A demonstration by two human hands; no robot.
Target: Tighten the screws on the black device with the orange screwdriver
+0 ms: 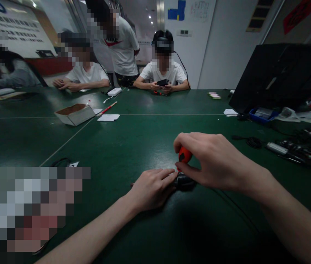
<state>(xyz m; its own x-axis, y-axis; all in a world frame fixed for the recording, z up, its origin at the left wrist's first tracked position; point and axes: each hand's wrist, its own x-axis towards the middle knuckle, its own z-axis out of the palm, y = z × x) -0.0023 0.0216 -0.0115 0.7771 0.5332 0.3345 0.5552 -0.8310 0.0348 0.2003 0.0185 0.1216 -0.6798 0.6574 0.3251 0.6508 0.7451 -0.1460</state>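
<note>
Ideally, the right hand (213, 157), pinching the red screwdriver (185, 154), should press squarely down on the black device (185, 182) while the left hand (152, 189) holds that device's left side.

On the broad green table (141, 141), the dark, compact device (185, 182) lies near the middle, under the rounded red-and-black tool handle (185, 154). Farther off, leftward, sits the open, whitish rectangular box (75, 119), the flat white paper (108, 117) to its right. Rightward stands the large black flat screen (276, 77), the blue shallow tray (261, 118) before it.
</note>
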